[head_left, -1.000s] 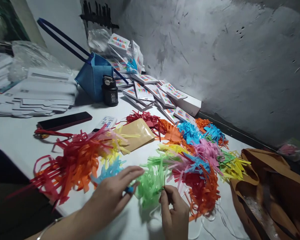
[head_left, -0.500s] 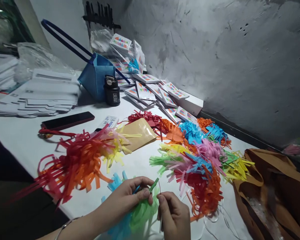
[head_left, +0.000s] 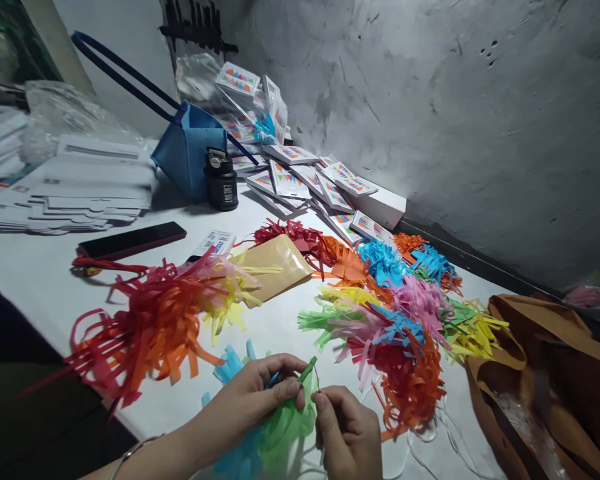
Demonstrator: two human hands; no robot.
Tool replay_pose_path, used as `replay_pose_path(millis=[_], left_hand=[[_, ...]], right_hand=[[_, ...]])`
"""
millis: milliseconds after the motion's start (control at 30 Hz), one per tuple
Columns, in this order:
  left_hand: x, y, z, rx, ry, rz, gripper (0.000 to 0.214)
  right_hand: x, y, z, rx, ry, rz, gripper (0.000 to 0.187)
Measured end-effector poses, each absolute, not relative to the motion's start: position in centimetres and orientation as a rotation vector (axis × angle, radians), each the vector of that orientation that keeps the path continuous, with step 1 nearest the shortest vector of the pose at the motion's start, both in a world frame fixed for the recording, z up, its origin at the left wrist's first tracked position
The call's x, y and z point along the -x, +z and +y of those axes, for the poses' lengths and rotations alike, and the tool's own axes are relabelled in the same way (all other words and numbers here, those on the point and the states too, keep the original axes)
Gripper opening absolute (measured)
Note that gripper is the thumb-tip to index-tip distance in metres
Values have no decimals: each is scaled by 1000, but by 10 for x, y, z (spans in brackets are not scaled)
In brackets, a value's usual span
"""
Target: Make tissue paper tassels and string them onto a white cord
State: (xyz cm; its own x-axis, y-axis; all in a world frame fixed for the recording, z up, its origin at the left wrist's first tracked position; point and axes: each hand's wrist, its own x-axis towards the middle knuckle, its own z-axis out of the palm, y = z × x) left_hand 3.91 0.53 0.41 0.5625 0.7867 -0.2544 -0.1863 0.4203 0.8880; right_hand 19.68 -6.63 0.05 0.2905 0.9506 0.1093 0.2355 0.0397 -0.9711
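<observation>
Between thumb and fingers, my left hand [head_left: 275, 390] pinches the twisted top of a green paper tassel [head_left: 287, 430]. Its cut strips hang below the hand, beside a light blue tassel [head_left: 237, 460]. Close on the right, my right hand [head_left: 347, 427] is closed in a pinch on a thin reddish thread [head_left: 318, 375], whose upper end reaches toward the green tip. A white string [head_left: 437, 427] lies loosely on the table at the right, near a pile of colourful tassels [head_left: 395, 333].
Red, orange and yellow tassels [head_left: 165, 313] lie at the left, with a phone [head_left: 135, 241] behind. A tan envelope [head_left: 275, 267] lies mid-table. Farther back are a black bottle [head_left: 221, 180], a blue bag [head_left: 190, 153] and printed packs [head_left: 290, 180]. A brown bag [head_left: 545, 373] stands right.
The view has shifted very slightly. Both hands keep nearly the same place and pinch, the thread still close to the green tassel's tip.
</observation>
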Motion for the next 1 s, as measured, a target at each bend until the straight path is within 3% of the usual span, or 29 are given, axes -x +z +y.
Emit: replay_pose_path(millis=[233, 400, 567, 700, 1000], left_hand=[[-39, 3, 5, -1009, 697, 785, 51], [-30, -1, 7, -1558, 711, 908, 32], [-24, 1, 10, -1876, 702, 860, 33], [-23, 2, 12, -1867, 703, 830, 30], [-24, 4, 7, -1470, 730, 789, 26]], right_hand=[[-197, -2, -66, 1447, 758, -1211, 40], [-204, -12, -65, 1477, 762, -1292, 41], [-208, -9, -65, 1473, 924, -1233, 42], [-210, -3, -64, 1419, 1096, -1179, 41], [-213, -10, -59, 1460, 1140, -1201, 41]])
